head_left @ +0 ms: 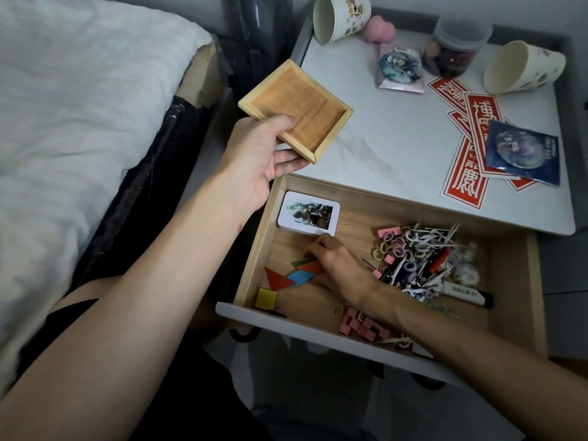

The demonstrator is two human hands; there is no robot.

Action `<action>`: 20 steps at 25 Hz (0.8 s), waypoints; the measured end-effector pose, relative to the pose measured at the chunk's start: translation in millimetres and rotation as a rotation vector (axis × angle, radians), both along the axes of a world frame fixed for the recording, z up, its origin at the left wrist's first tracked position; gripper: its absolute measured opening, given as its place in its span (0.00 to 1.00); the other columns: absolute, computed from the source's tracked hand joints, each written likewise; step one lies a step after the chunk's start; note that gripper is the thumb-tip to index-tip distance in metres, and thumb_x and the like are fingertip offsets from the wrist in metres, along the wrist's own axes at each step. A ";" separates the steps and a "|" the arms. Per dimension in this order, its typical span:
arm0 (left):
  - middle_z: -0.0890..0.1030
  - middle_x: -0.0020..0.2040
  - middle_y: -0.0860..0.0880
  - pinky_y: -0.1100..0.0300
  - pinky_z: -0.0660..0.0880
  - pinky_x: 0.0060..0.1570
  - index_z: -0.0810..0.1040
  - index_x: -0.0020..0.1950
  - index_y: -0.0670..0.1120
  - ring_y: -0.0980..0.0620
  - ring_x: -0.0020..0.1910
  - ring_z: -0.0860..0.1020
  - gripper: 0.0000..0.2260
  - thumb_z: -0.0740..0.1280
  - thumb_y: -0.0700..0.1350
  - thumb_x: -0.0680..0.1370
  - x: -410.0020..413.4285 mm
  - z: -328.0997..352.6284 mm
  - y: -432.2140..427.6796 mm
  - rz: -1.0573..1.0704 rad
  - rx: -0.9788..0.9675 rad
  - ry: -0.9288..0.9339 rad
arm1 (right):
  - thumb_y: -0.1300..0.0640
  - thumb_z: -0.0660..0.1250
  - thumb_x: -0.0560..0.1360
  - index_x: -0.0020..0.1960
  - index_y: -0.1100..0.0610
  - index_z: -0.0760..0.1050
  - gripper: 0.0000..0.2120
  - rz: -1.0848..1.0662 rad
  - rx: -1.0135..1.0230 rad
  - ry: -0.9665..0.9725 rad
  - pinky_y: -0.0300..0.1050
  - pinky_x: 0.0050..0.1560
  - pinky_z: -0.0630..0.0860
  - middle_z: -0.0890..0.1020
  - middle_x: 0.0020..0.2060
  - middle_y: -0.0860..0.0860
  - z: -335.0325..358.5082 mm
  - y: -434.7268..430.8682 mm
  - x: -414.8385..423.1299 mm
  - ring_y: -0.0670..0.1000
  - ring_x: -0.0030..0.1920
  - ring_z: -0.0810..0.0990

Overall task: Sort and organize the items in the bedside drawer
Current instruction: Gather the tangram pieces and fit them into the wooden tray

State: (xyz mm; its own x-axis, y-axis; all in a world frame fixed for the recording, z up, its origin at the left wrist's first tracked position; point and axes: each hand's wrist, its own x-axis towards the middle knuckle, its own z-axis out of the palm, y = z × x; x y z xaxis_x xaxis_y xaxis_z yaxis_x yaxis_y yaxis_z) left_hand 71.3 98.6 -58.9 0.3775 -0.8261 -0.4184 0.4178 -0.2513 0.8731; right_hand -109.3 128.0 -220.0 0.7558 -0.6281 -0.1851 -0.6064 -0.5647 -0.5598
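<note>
Bedside drawer (353, 227) stands pulled open under the pale worktop (381, 138), beside the bed (79, 106). Nearest its front lie pink blocks (359, 323) and a yellow square piece (266, 297). Just behind those, a red triangle (276, 278) and a blue parallelogram (300, 276) lie touching on the drawer floor. The right hand (340, 265) reaches in from the right, its fingers curled down onto an orange piece (313, 267) next to a green one (300, 262); whether they pinch it or only touch it cannot be told. To the right sits a tangled heap of hair ties and floss picks (420, 253), with a marker (467, 296) at its near edge. A deck of cards (308, 214) rests in the far left corner. Above that corner the left hand (261, 154) grips a square wooden tray (299, 106), tilted, thumb inside and fingers beneath. Farther back on the worktop are red stickers (471, 148), a jar (455, 49) and two paper cups (340, 17).
</note>
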 end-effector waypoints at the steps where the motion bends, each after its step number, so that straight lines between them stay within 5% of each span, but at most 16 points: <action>1: 0.82 0.50 0.42 0.55 0.81 0.37 0.76 0.57 0.43 0.47 0.39 0.85 0.07 0.66 0.39 0.79 -0.3 -0.3 0.0 -0.004 0.003 -0.001 | 0.66 0.76 0.67 0.60 0.61 0.77 0.22 0.003 -0.009 0.013 0.50 0.59 0.74 0.75 0.56 0.58 0.0 -1.2 -1.2 0.57 0.57 0.74; 10: 0.82 0.52 0.41 0.55 0.81 0.38 0.76 0.56 0.43 0.47 0.40 0.85 0.06 0.66 0.39 0.79 -1.9 -0.2 1.0 -0.022 0.009 -0.016 | 0.67 0.74 0.69 0.58 0.61 0.76 0.18 0.038 -0.132 0.020 0.50 0.54 0.77 0.74 0.55 0.56 3.5 6.3 -7.1 0.55 0.56 0.75; 16: 0.82 0.50 0.43 0.56 0.80 0.36 0.76 0.56 0.43 0.48 0.38 0.85 0.07 0.67 0.40 0.79 0.2 1.5 1.0 -0.009 0.002 -0.004 | 0.64 0.71 0.75 0.56 0.59 0.79 0.10 -0.258 0.024 -0.222 0.21 0.48 0.67 0.81 0.48 0.49 16.5 -11.2 -19.1 0.44 0.47 0.79; 20: 0.83 0.49 0.43 0.56 0.80 0.35 0.75 0.58 0.42 0.48 0.38 0.85 0.08 0.66 0.39 0.79 -2.4 2.8 2.7 -0.023 0.003 0.014 | 0.60 0.72 0.75 0.60 0.59 0.77 0.15 -0.163 -0.005 -0.086 0.34 0.53 0.75 0.79 0.54 0.53 8.8 -7.5 -19.4 0.51 0.50 0.81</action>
